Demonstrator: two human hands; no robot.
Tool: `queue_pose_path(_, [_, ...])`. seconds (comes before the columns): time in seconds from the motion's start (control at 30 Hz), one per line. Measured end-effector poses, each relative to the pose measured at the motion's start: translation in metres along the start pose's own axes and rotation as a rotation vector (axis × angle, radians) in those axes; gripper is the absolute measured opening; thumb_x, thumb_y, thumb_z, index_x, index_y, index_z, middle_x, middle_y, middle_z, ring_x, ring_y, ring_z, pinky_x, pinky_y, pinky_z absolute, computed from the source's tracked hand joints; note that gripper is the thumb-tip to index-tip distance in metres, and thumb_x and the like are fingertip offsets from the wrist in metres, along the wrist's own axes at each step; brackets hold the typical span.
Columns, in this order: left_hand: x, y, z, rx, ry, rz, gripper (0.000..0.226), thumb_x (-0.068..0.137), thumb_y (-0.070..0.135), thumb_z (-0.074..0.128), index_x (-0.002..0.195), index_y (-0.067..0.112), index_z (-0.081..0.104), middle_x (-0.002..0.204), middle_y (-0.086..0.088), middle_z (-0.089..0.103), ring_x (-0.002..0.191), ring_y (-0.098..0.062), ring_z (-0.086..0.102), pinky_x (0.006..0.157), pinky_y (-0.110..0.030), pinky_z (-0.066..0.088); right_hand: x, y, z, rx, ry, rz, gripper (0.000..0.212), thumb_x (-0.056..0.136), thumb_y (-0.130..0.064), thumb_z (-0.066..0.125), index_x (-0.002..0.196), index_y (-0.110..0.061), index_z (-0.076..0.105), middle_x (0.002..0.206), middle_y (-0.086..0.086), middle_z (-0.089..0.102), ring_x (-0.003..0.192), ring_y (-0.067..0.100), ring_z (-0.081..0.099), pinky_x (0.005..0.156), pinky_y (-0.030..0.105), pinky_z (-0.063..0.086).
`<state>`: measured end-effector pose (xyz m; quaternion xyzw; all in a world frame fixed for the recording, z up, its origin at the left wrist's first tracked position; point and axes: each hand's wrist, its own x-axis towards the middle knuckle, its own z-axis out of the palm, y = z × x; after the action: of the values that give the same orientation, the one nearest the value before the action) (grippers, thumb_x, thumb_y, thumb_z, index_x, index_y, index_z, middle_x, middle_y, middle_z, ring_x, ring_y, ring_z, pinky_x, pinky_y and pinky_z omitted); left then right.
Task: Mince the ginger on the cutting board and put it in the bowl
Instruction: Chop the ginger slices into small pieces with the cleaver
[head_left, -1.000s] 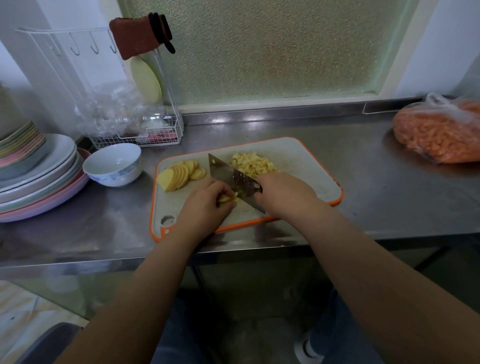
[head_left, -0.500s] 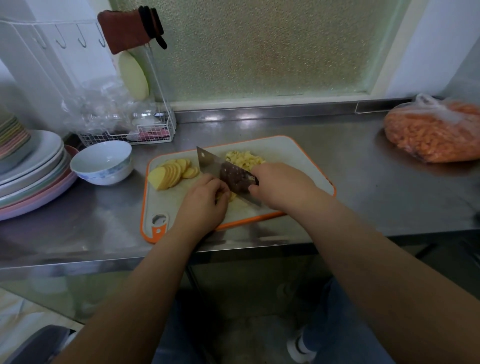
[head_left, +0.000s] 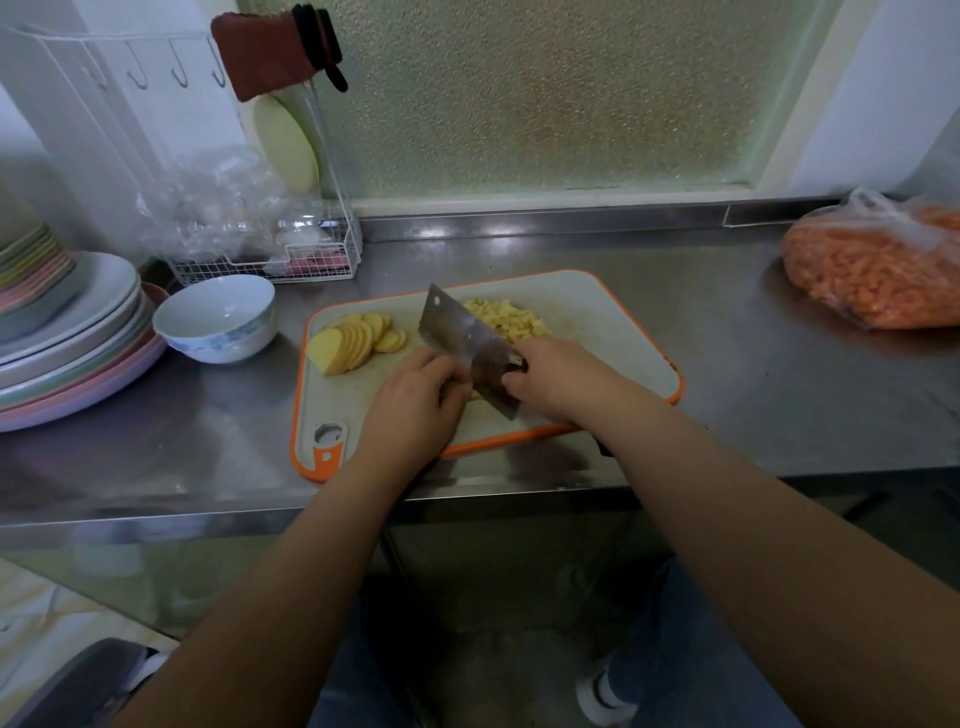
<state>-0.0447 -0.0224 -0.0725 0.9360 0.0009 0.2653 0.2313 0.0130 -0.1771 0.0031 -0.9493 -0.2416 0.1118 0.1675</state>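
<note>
A grey cutting board (head_left: 613, 332) with an orange rim lies on the steel counter. Fanned ginger slices (head_left: 353, 340) sit at its left, and a pile of chopped ginger (head_left: 506, 319) lies behind the blade. My right hand (head_left: 558, 376) grips the handle of a cleaver (head_left: 462, 343), whose edge rests on the board. My left hand (head_left: 415, 400) has curled fingers pressing down on a small bit of ginger right beside the blade; that ginger is mostly hidden. The white bowl (head_left: 218, 317) stands empty left of the board.
Stacked plates (head_left: 67, 343) fill the far left. A wire rack (head_left: 270, 260) with plastic bags stands behind the bowl against the frosted window. A bag of orange food (head_left: 878, 265) lies at the right. The counter's front edge runs just below the board.
The cleaver has kept chopping in nearly the same spot next to my left hand's fingers. The ginger piece seen at my left fingertips earlier is now hidden under the hand and blade.
</note>
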Motion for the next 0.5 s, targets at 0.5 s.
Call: queue_pose_path(0.5, [0.001, 0.001, -0.002, -0.03, -0.015, -0.054, 0.004, 0.08, 0.009, 0.065, 0.08, 0.01, 0.062, 0.082, 0.001, 0.051, 0.077, -0.017, 0.05, 0.068, -0.025, 0.033, -0.015, -0.015, -0.003, -0.173, 0.05, -0.063, 0.018, 0.094, -0.018, 0.047, 0.106, -0.014, 0.059, 0.092, 0.006, 0.052, 0.082, 0.026, 0.048, 0.069, 0.032, 0.037])
